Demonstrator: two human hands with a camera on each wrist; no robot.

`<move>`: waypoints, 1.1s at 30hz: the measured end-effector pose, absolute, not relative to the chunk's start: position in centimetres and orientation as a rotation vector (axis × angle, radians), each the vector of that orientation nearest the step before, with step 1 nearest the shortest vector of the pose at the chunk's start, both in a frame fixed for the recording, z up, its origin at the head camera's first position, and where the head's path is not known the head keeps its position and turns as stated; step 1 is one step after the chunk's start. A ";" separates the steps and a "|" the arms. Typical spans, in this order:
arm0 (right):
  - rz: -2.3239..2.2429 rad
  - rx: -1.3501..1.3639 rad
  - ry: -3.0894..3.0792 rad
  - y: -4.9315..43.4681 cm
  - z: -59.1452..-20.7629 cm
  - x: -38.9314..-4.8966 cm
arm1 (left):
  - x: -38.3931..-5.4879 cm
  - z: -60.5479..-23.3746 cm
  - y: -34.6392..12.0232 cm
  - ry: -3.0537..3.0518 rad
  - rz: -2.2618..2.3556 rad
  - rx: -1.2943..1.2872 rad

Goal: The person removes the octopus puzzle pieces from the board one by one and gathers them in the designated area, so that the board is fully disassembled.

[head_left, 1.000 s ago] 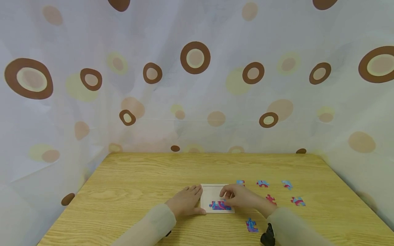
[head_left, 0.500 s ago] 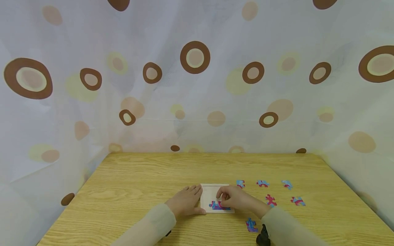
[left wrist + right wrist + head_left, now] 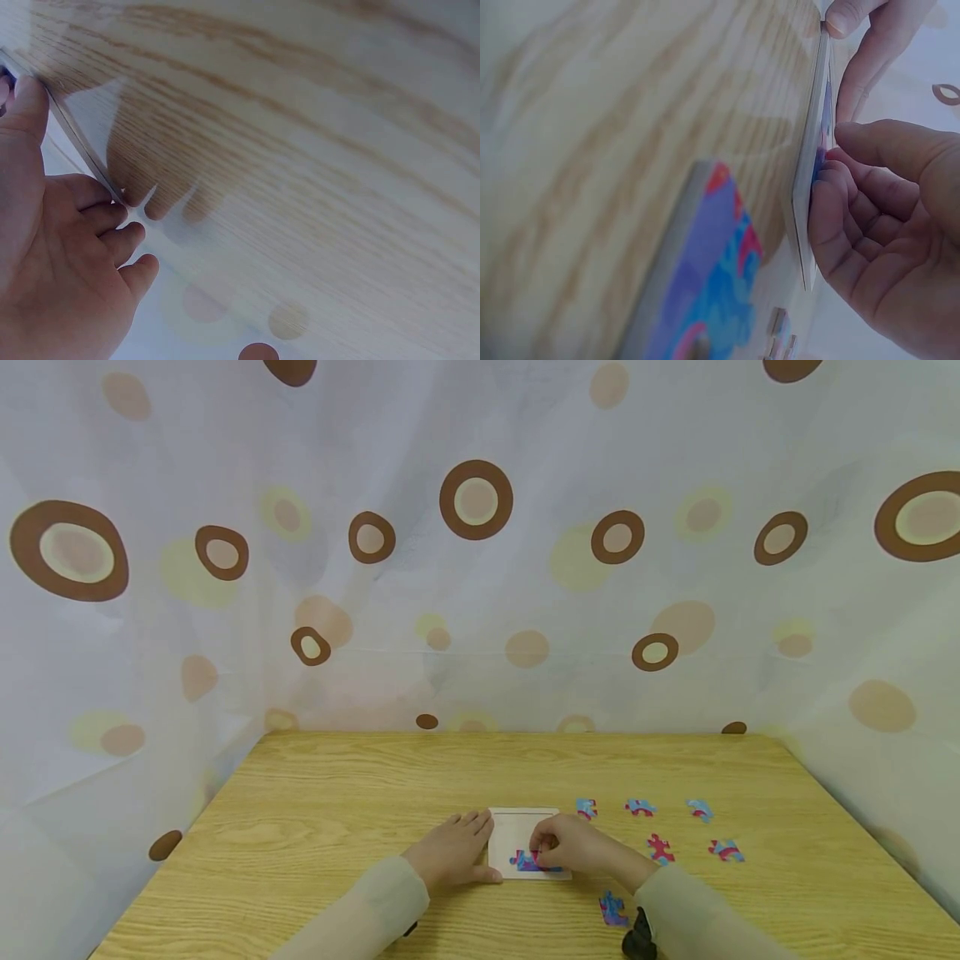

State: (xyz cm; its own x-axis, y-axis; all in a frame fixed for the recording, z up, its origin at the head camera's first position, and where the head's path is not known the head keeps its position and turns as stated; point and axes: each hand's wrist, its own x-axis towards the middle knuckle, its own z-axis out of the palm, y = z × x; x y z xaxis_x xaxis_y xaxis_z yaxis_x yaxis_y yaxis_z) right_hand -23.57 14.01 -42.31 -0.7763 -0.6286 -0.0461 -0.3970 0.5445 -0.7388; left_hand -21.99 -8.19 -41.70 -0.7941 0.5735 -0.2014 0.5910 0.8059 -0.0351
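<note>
A shallow white puzzle tray (image 3: 510, 828) lies on the wooden table. My left hand (image 3: 453, 850) rests flat along its left side, fingers straight, thumb at the front left corner. Inside the tray, along the front, sit joined blue and pink puzzle pieces (image 3: 524, 861). Over their right part my right hand (image 3: 576, 845) bends its fingers, thumb and fingertips at a puzzle piece that they mostly cover. The right wrist view shows those curled fingers (image 3: 832, 217) low against the tray, with a sliver of blue and purple (image 3: 820, 159) beside them.
Several loose puzzle pieces lie right of the tray, among them a red one (image 3: 660, 849) and a blue-pink one (image 3: 726, 850). Nearer, by the right sleeve, is a blue-purple piece (image 3: 613, 909). A patterned curtain (image 3: 480, 610) stands behind the table (image 3: 360, 785).
My right hand has shifted slightly left and down onto the joined pieces, its fingers drawing closer together. The left hand and the tray stay where they were.
</note>
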 end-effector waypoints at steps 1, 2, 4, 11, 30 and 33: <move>-1.074 -0.851 2.481 14.0 -42.4 -23.6 | -22.0 -41.7 -8.2 2.810 -0.144 0.915; -1.078 -0.848 2.484 14.0 -42.4 -23.6 | -22.0 -41.7 -8.2 2.810 -0.144 0.915; -1.100 -0.837 2.480 14.0 -42.3 -23.5 | -22.0 -41.7 -8.2 2.813 -0.146 0.914; -1.183 -0.785 2.434 14.2 -41.9 -23.5 | -21.9 -41.6 -8.1 2.813 -0.136 0.909; -1.306 -0.706 2.381 14.6 -41.7 -23.3 | -21.7 -41.1 -8.0 2.800 -0.129 0.901; -1.317 -0.702 2.377 15.2 -41.3 -23.3 | -21.7 -41.1 -8.0 2.800 -0.147 0.894</move>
State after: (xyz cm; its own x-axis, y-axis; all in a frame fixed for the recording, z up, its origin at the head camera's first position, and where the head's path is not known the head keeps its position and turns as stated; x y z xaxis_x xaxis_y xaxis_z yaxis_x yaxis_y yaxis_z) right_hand -23.35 15.18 -41.32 -0.8229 -0.5660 -0.0501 -0.2576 0.4503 -0.8549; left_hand -21.66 -8.02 -41.09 -0.7975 0.5627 -0.2176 0.5824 0.8122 -0.0344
